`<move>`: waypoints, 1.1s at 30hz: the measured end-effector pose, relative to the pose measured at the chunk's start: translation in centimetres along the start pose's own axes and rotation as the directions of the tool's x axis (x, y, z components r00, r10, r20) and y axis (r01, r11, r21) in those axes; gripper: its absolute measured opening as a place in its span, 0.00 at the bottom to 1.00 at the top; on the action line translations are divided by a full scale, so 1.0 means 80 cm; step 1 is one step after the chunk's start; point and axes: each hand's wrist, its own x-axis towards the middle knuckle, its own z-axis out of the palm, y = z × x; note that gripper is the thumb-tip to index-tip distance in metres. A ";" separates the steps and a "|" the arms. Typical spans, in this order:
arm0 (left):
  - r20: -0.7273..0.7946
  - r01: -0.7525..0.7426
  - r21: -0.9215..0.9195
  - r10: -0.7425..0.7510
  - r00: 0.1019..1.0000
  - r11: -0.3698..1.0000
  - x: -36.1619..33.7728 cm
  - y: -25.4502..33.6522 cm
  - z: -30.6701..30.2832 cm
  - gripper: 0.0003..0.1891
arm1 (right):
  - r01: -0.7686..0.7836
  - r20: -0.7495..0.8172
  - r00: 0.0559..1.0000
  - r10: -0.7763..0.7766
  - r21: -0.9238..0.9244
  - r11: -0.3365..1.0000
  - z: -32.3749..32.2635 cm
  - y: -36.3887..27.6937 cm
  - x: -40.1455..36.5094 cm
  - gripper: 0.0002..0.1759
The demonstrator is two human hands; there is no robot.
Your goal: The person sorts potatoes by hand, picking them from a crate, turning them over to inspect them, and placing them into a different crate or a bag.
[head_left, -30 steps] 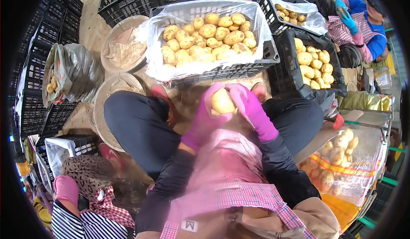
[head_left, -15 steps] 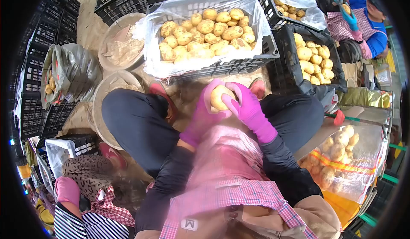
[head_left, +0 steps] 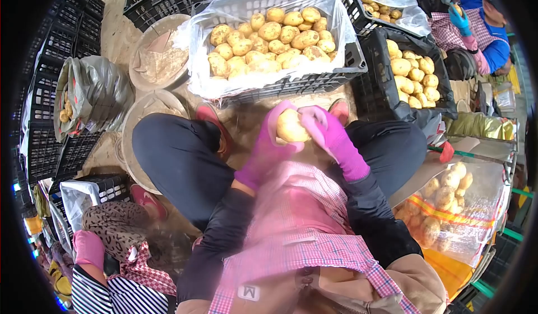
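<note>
A pale yellow potato (head_left: 291, 126) is held above my lap between two pink gloves. My left hand (head_left: 268, 146) wraps round its left side and underside. On the other side, my right hand (head_left: 330, 134) has its fingers bent against the potato's right edge. Just beyond my hands is a black crate (head_left: 291, 87) lined with clear plastic, with many potatoes (head_left: 269, 31) inside. To its right, a second crate (head_left: 372, 104) with a dark liner holds more potatoes (head_left: 414, 75).
Two round basins (head_left: 136, 78) lie left of the crate. A grey sack (head_left: 103, 98) and stacked black crates (head_left: 47, 95) line the left. Bagged potatoes (head_left: 445, 196) lie at the right. Co-workers sit at lower left (head_left: 129, 291) and upper right (head_left: 476, 28).
The potato has turned in my gloves and shows a larger pale face. My right hand has shifted slightly right, with its fingers moved to the potato's edge.
</note>
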 end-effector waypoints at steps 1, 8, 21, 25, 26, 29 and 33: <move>-0.013 0.009 -0.039 -0.010 1.000 0.999 0.000 -0.001 0.000 0.51 | 0.000 -0.082 0.996 0.023 0.275 0.961 0.012 0.010 -0.001 0.13; 0.000 0.030 -0.236 -0.031 1.000 0.971 -0.003 -0.012 0.005 0.47 | 0.237 -0.108 0.942 -0.317 -0.450 0.861 0.005 -0.013 -0.001 0.14; -0.044 -0.128 -0.018 0.127 0.991 0.992 -0.001 -0.003 0.003 0.40 | -0.236 0.080 0.971 0.226 0.470 0.850 0.004 -0.060 -0.013 0.31; -0.067 0.005 -0.252 -0.022 0.998 0.968 0.001 0.009 0.002 0.37 | -0.076 0.001 0.997 0.079 0.282 0.956 0.006 -0.035 -0.013 0.35; -0.071 0.014 -0.281 -0.035 0.997 0.960 -0.001 0.018 0.003 0.37 | -0.061 0.006 0.998 0.061 0.218 0.974 0.003 -0.034 -0.013 0.36; -0.061 0.022 -0.303 -0.042 0.997 0.953 -0.002 0.025 0.002 0.34 | -0.008 -0.024 1.000 0.011 0.111 0.994 0.005 -0.036 -0.014 0.38; -0.020 0.041 -0.188 -0.046 0.999 0.981 -0.002 0.028 0.003 0.36 | 0.147 -0.095 0.983 -0.159 -0.121 0.982 0.003 -0.023 -0.012 0.42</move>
